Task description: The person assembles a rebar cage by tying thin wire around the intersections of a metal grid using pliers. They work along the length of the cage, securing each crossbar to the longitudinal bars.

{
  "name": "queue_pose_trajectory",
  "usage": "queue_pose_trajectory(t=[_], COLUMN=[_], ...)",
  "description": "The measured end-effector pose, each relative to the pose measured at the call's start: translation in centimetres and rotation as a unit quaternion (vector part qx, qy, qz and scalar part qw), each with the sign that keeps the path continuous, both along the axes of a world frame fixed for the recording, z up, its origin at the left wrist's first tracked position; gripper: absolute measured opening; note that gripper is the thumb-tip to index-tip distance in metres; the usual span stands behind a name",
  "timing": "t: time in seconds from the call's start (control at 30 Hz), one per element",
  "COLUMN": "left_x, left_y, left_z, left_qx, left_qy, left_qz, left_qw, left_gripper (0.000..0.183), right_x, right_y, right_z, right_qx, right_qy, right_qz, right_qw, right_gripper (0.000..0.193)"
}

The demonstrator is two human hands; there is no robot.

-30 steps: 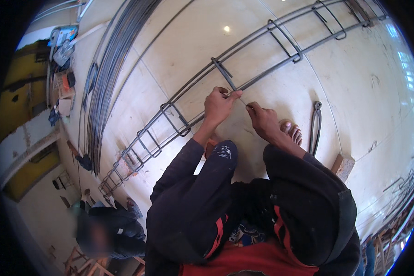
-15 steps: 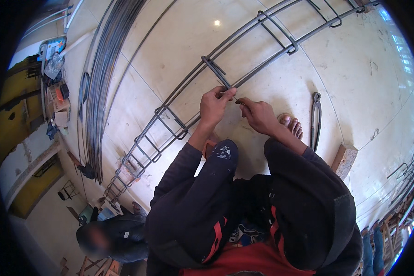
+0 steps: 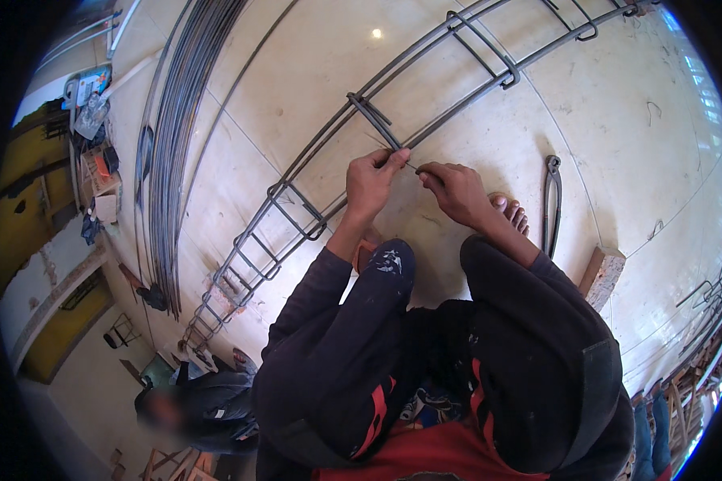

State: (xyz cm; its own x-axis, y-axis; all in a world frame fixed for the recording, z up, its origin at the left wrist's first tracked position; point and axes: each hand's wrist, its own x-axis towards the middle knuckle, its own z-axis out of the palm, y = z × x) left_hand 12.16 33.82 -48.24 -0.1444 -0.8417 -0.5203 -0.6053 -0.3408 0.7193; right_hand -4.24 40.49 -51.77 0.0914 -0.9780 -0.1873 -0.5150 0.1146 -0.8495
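A long steel rebar cage (image 3: 436,122), made of bars with square stirrups along them, runs diagonally before me. My left hand (image 3: 371,186) is closed at the near corner of one stirrup (image 3: 375,119), thumb and fingers pinching where it meets the near bar. Just to its right, my right hand (image 3: 459,195) is closed in a pinch on a thin tie wire (image 3: 411,166). A short stretch of that wire shows between the two hands. Its ends are hidden by my fingers. Dark-handled pincers (image 3: 551,204) lie on the floor right of my bare foot.
A bundle of long steel rods (image 3: 186,136) lies on the tiled floor at left. A brick (image 3: 602,276) stands near my right knee, and bent stirrups (image 3: 707,298) lie at far right. Another person (image 3: 208,409) is at lower left. Boxes (image 3: 100,180) stand by the left wall.
My right hand has shifted slightly up and right, and more of the wire shows between my hands. My left hand keeps its hold at the stirrup corner.
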Motion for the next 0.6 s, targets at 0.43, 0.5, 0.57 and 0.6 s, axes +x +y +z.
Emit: queue_pose_trajectory(t=[0.43,0.5,0.57,0.6], left_x=[0.0,0.0,0.3,0.2], left_y=[0.1,-0.1,-0.2,0.0], left_z=[0.2,0.2,-0.2,-0.2], left_qx=[-0.031,-0.022,-0.015,-0.021], left_qy=[-0.004,-0.003,-0.005,-0.011], left_qz=[-0.012,-0.016,-0.022,-0.016], left_qw=[0.999,1.000,1.000,1.000], left_gripper=[0.047,0.047,0.047,0.046], right_x=[0.5,0.4,0.4,0.4], right_y=[0.9,0.9,0.9,1.0], right_z=[-0.7,-1.0,-1.0,-0.9], right_qx=[-0.099,-0.113,-0.128,-0.131], right_qy=[-0.011,0.001,0.013,0.020], right_qz=[-0.038,-0.035,-0.028,-0.027], right_qw=[0.994,0.993,0.991,0.991], right_gripper=[0.018,0.018,0.018,0.017])
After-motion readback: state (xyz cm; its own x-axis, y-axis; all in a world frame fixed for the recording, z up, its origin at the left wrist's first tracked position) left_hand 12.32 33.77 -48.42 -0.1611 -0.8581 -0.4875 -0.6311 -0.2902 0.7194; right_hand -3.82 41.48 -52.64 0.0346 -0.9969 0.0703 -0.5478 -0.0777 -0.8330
